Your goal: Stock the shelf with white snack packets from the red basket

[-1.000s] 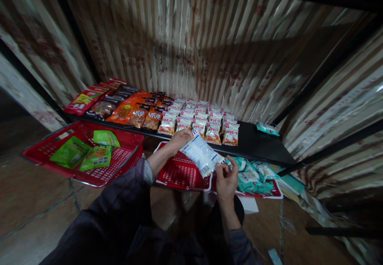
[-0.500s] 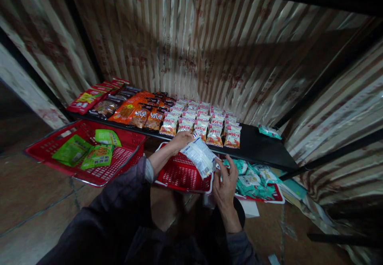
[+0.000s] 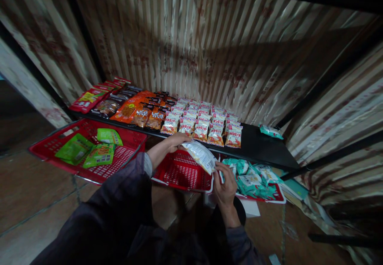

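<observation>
A white snack packet (image 3: 200, 155) is held between my two hands above the middle red basket (image 3: 185, 171). My left hand (image 3: 177, 141) grips its upper left end. The fingers of my right hand (image 3: 225, 183) pinch its lower right end. Just beyond, rows of white and red snack packets (image 3: 201, 128) stand on the black shelf (image 3: 263, 147). To their left on the shelf are orange packets (image 3: 128, 109), darker clear packets (image 3: 108, 106) and red packets (image 3: 89, 98).
A red basket (image 3: 48, 145) at the left holds green packets (image 3: 100, 155). At the right, another red basket (image 3: 281, 197) holds several teal packets (image 3: 254, 181). One teal packet (image 3: 271, 131) lies on the shelf's right part. Black frame bars and a striped curtain surround the shelf.
The white packet has tilted, so less of its printed face shows. My right hand's fingers have closed on its lower end. My left hand has moved slightly left and down.
</observation>
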Available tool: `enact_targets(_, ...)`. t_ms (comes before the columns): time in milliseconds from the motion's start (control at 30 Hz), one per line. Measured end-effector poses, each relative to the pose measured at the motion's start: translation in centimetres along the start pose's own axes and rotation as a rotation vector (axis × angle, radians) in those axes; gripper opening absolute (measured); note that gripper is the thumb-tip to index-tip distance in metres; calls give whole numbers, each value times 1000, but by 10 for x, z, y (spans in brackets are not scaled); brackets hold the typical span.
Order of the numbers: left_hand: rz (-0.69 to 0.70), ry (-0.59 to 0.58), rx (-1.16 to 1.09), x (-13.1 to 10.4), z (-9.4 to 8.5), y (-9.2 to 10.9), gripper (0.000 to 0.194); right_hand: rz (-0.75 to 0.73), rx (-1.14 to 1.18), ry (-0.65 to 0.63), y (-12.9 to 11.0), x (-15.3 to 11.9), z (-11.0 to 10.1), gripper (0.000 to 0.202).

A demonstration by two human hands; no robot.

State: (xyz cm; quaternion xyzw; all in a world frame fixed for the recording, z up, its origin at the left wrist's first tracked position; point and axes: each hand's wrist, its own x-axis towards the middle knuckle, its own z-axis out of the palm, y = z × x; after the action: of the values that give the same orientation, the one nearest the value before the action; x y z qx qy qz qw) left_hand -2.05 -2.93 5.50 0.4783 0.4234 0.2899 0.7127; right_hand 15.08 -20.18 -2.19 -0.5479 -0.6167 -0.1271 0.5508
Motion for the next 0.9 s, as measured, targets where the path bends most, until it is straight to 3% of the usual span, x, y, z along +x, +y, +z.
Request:
enact_targets(67,20,-23,-43,-2,1,0,9,218,57,53,-3,0,2,8)
enact_targets(167,61,-34,-105,-4,5,0,3,590,231,145,-6,1,6,20)
enact_targets(233,86,-27,-126,-4,7,1,6,710,330,175,-6,1,9,26)
enact_targets(400,119,-3,-75,-4,10,-3,10,847,470,171,-2,-1,14,34)
enact_targets(700,209,184,-23,5,20,-17,13,1096,681,145,-10,-10,22,39)
enact_targets(900,175,151,-119,0,23,-23,21,1202,757,175,-11,-20,29,41)
